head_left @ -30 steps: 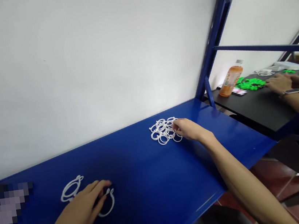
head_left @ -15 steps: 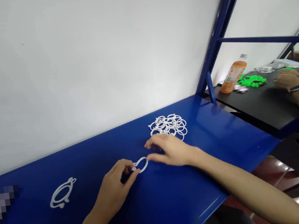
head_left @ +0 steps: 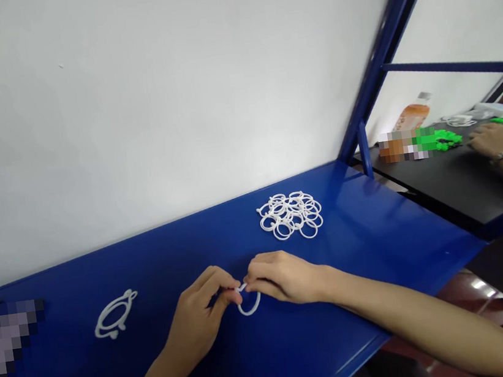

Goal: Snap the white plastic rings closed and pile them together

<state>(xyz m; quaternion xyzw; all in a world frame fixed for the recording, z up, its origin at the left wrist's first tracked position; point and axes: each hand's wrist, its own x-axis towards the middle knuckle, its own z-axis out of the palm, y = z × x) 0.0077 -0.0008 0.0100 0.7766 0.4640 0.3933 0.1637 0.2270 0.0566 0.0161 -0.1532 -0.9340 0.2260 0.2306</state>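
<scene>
A white plastic ring [head_left: 250,313] hangs between my two hands, low over the blue table [head_left: 170,242]. My left hand [head_left: 201,309] pinches its upper left part between thumb and fingers. From the other side my right hand [head_left: 286,275] pinches the ring's top, its fingertips close to the left ones. Where the ring's ends meet is mostly hidden by the fingers. To the left lie a few similar white rings [head_left: 113,316] with small knobs, partly overlapping. Behind my right hand is a pile of several white rings [head_left: 290,215].
A white wall [head_left: 152,102] rises behind the table. At the right stands a blue metal frame [head_left: 370,74]. Beyond it, a black table [head_left: 446,187] carries green pieces [head_left: 439,139], a bottle [head_left: 413,116] and another person's hands [head_left: 495,141].
My right hand has come down from near the pile and closed on the ring. The ring has turned, its loop now hanging downward. The view has shifted slightly left.
</scene>
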